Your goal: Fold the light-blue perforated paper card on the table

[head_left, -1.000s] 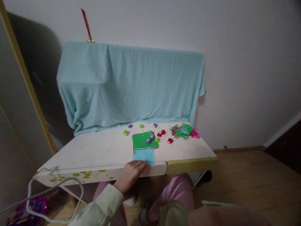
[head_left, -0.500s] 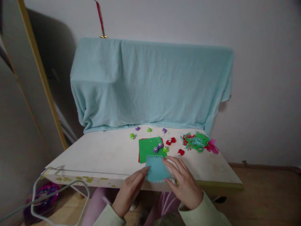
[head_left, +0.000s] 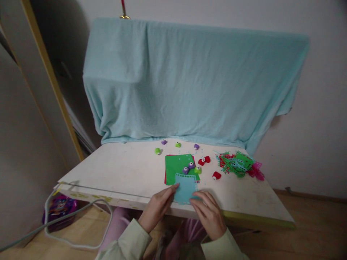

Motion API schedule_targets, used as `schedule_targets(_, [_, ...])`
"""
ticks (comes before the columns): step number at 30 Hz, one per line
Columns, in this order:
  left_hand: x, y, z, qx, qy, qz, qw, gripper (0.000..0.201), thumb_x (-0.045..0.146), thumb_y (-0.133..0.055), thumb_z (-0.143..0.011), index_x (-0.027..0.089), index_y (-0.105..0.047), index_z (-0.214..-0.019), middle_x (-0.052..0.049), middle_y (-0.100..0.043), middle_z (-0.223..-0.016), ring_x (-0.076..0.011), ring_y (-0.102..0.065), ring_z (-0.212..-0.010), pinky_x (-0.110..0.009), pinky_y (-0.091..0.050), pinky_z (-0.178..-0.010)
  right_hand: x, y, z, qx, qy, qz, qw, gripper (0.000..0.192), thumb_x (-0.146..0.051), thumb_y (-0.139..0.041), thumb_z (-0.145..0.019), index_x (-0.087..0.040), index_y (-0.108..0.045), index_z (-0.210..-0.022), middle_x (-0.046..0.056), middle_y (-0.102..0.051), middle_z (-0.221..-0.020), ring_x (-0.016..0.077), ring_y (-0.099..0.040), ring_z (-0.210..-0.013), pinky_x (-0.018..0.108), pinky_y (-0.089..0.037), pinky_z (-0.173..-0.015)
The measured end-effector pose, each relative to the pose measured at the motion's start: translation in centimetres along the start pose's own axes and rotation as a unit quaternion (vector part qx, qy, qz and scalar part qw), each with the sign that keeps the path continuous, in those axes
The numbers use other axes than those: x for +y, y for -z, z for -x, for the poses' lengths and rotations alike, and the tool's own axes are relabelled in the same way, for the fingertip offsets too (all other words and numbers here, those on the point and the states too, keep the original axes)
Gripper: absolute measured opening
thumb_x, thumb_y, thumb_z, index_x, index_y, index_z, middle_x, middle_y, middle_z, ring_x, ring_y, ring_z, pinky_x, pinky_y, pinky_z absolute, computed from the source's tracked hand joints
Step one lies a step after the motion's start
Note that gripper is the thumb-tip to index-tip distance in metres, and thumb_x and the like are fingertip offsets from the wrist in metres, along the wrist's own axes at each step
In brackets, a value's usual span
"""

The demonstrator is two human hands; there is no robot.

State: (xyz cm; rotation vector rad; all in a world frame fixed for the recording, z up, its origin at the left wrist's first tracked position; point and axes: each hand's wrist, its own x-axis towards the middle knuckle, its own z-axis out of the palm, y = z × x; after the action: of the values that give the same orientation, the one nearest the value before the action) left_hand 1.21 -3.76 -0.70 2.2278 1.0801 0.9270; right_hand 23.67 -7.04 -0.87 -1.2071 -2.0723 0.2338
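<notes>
A light blue square paper sheet with punched edges lies flat at the near edge of the white counter, its far edge overlapping a green paper sheet that sits on a red sheet (only a thin red margin shows). The left hand rests at the blue sheet's left side, fingers extended and fingertips touching the paper's near left corner. The right hand lies over the sheet's near right corner, fingers loosely curved and pressing on the paper; neither hand is closed around anything. On the green sheet, just beyond the blue one, sit two small purple craft punches and a green punch. Two red punches lie just to the right, a third nearer the edge. Further punches stand near the back. A heap of green, red and pink paper offcuts lies at the right. A pale blue cloth drapes the unit behind.
</notes>
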Motion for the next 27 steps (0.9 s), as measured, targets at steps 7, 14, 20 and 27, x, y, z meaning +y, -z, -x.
schedule_targets(7, [0.9, 0.2, 0.9, 0.043, -0.026, -0.109, 0.993, 0.023, 0.023, -0.045, -0.091, 0.023, -0.054, -0.113, -0.009, -0.053, -0.123, -0.0221, -0.051, -0.110, -0.040, -0.046, -0.093, 0.5, -1.0, 0.1, -0.010, -0.023, 0.018, 1.000, 0.025, -0.012, -0.046, -0.089, -0.024, -0.063, -0.104, 0.007, -0.058, -0.095, 0.0225, -0.053, -0.093, 0.039, -0.045, -0.083])
schedule_targets(14, [1.9, -0.3, 1.6, 0.033, -0.029, -0.068, 0.997, 0.023, 0.025, -0.045, -0.092, 0.023, -0.055, -0.112, -0.008, -0.057, -0.108, -0.0219, -0.052, -0.104, -0.040, -0.045, -0.090, 0.2, -1.0, -0.1, -0.018, -0.031, 0.012, 0.999, 0.022, -0.014, -0.047, -0.089, -0.024, -0.063, -0.101, 0.007, -0.058, -0.094, 0.0223, -0.054, -0.092, 0.038, -0.045, -0.083])
schedule_targets(20, [2.0, -0.5, 0.6, 0.023, 0.010, -0.093, 0.995, 0.022, 0.031, -0.048, -0.090, 0.023, -0.056, -0.109, -0.006, -0.055, -0.099, -0.0222, -0.052, -0.096, -0.038, -0.047, -0.084, 0.1, -1.0, -0.4, -0.004, -0.046, -0.012, 0.999, 0.017, -0.017, -0.049, -0.089, -0.024, -0.063, -0.095, 0.006, -0.059, -0.091, 0.0225, -0.054, -0.090, 0.038, -0.045, -0.081])
schedule_targets(27, [1.3, -0.6, -0.6, 0.031, 0.031, -0.076, 0.996, 0.014, 0.033, -0.053, -0.087, 0.022, -0.058, -0.092, -0.004, -0.056, -0.091, -0.0203, -0.054, -0.087, -0.032, -0.045, -0.077, 0.1, -0.7, -1.6, 0.001, -0.082, -0.039, 0.996, 0.009, -0.021, -0.054, -0.087, -0.022, -0.062, -0.085, 0.005, -0.059, -0.084, 0.0216, -0.055, -0.086, 0.035, -0.045, -0.077])
